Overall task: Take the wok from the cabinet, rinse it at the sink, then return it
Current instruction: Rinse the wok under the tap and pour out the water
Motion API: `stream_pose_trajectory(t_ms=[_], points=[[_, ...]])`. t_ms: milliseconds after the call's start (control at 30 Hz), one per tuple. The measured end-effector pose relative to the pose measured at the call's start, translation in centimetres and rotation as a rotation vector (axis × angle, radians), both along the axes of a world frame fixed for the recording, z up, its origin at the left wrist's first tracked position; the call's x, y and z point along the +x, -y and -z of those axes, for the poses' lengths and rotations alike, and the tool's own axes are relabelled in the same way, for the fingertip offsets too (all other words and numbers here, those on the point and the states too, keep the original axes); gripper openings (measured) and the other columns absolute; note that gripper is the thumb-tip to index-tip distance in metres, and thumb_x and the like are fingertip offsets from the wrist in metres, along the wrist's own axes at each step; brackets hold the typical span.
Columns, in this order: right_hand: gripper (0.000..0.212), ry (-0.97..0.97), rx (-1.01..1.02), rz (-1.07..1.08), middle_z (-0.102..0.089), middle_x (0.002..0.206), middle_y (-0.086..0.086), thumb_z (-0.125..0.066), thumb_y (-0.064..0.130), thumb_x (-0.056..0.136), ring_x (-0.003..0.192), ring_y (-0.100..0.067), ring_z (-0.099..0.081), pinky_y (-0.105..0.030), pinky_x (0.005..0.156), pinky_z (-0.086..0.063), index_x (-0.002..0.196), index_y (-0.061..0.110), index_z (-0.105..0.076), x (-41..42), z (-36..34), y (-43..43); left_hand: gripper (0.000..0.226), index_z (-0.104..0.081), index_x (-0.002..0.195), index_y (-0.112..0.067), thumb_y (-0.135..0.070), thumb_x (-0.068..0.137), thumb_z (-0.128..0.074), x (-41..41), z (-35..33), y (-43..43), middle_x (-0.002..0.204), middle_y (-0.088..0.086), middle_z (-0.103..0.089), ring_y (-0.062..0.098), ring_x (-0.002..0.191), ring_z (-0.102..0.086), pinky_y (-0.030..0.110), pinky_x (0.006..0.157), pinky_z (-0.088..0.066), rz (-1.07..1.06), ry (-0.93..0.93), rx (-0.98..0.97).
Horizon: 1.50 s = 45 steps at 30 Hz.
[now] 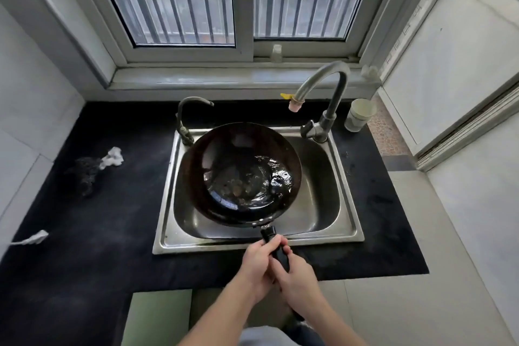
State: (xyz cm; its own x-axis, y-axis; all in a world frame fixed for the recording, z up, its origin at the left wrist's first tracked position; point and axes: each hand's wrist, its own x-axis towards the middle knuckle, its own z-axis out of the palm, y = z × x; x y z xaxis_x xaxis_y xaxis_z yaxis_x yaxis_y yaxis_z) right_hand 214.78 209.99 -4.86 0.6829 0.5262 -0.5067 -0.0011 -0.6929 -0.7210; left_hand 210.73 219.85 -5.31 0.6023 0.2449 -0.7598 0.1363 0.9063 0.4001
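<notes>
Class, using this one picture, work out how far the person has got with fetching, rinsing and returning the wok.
Done: the wok is out of the cabinet and over the sink. In hand: the left hand and right hand grip its handle, and water lies pooled inside; no stream shows from the tap. Left: tip the water out and return the wok to the cabinet.

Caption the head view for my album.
Left hand and right hand hold the wok by its handle over the sink, water pooled inside.
</notes>
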Motion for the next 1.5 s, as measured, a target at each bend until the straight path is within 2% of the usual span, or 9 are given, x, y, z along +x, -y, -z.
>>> stream_pose_trajectory(t_ms=[200, 267, 400, 467, 567, 633, 967, 1267, 1500], points=[[0.025, -0.034, 0.026, -0.066, -0.068, 0.071, 0.004, -0.063, 0.034, 0.091, 0.048, -0.004, -0.06, -0.013, 0.044, -0.043, 0.102, 0.012, -0.066, 0.1, 0.4, 0.1, 0.017, -0.063, 0.086, -0.002, -0.013, 0.097, -0.056, -0.4, -0.6, 0.5, 0.073, 0.008, -0.06, 0.019, 0.069, -0.058, 0.034, 0.072, -0.052, -0.085, -0.043, 0.055], [0.031, -0.06, 0.003, -0.068, -0.073, 0.081, 0.002, -0.065, 0.036, 0.088, 0.062, -0.003, -0.065, -0.012, 0.053, -0.048, 0.11, 0.014, -0.067, 0.0, 0.8, 0.7, 0.015, -0.063, 0.088, -0.001, -0.012, 0.097, -0.057, -0.6, -0.5, 1.1, 0.074, 0.009, -0.06, 0.019, 0.069, -0.058, 0.034, 0.069, -0.053, -0.088, -0.073, 0.066], [0.07, -0.093, 0.029, -0.066, -0.076, 0.106, -0.003, -0.056, 0.059, 0.068, 0.088, -0.006, -0.066, -0.024, 0.08, -0.054, 0.121, 0.015, -0.066, 0.2, 1.4, 2.3, 0.012, -0.063, 0.092, 0.002, -0.009, 0.095, -0.059, -0.4, 0.0, 2.6, 0.076, 0.01, -0.062, 0.021, 0.071, -0.059, 0.033, 0.068, -0.055, -0.093, -0.103, 0.052], [0.07, -0.095, 0.02, -0.058, -0.075, 0.109, 0.001, -0.057, 0.056, 0.069, 0.098, -0.009, -0.068, -0.026, 0.086, -0.055, 0.124, 0.015, -0.065, 0.6, 1.6, 3.2, 0.012, -0.063, 0.094, 0.003, -0.009, 0.095, -0.06, 0.1, 0.2, 3.3, 0.077, 0.01, -0.063, 0.022, 0.072, -0.06, 0.034, 0.07, -0.055, -0.078, -0.106, 0.054], [0.045, -0.074, -0.003, -0.069, -0.073, 0.098, 0.006, -0.066, 0.04, 0.081, 0.082, -0.006, -0.065, -0.015, 0.067, -0.049, 0.119, 0.016, -0.067, 1.4, 1.2, 3.8, 0.013, -0.063, 0.093, 0.003, -0.01, 0.095, -0.06, 1.0, 0.1, 3.7, 0.076, 0.01, -0.063, 0.022, 0.073, -0.06, 0.034, 0.071, -0.054, -0.047, -0.077, 0.055], [0.035, -0.053, 0.006, -0.066, -0.074, 0.093, 0.007, -0.067, 0.035, 0.085, 0.08, -0.004, -0.066, -0.013, 0.065, -0.046, 0.115, 0.016, -0.068, 2.2, 1.0, 3.7, 0.013, -0.063, 0.09, 0.002, -0.01, 0.096, -0.059, 1.8, -0.2, 3.6, 0.073, 0.009, -0.063, 0.021, 0.072, -0.06, 0.034, 0.072, -0.054, -0.04, -0.061, 0.055], [0.024, -0.016, 0.022, -0.153, -0.071, 0.086, 0.009, -0.065, 0.034, 0.086, 0.073, -0.001, -0.064, -0.012, 0.059, -0.047, 0.103, 0.017, -0.068, 3.3, 0.3, 0.9, 0.013, -0.062, 0.091, 0.001, -0.01, 0.096, -0.058, 2.3, -1.5, 1.1, 0.072, 0.008, -0.061, 0.019, 0.07, -0.059, 0.032, 0.072, -0.053, -0.084, -0.034, 0.073], [0.011, -0.092, 0.007, -0.121, -0.063, 0.058, 0.004, -0.063, 0.034, 0.083, 0.043, -0.001, -0.055, -0.017, 0.044, -0.038, 0.082, 0.023, -0.064, 1.0, 0.7, 1.7, 0.013, -0.063, 0.086, 0.001, -0.008, 0.095, -0.059, 0.2, 0.3, 1.7, 0.074, 0.01, -0.063, 0.02, 0.068, -0.06, 0.031, 0.066, -0.054, -0.057, -0.103, 0.082], [0.014, -0.051, -0.033, -0.041, -0.064, 0.061, 0.003, -0.062, 0.038, 0.082, 0.045, -0.003, -0.055, -0.019, 0.045, -0.04, 0.078, 0.025, -0.059, 1.8, 0.7, 3.1, 0.014, -0.062, 0.085, 0.001, -0.007, 0.096, -0.058, 1.9, 0.1, 2.6, 0.07, 0.009, -0.064, 0.02, 0.066, -0.061, 0.031, 0.064, -0.054, 0.03, -0.074, 0.059]])
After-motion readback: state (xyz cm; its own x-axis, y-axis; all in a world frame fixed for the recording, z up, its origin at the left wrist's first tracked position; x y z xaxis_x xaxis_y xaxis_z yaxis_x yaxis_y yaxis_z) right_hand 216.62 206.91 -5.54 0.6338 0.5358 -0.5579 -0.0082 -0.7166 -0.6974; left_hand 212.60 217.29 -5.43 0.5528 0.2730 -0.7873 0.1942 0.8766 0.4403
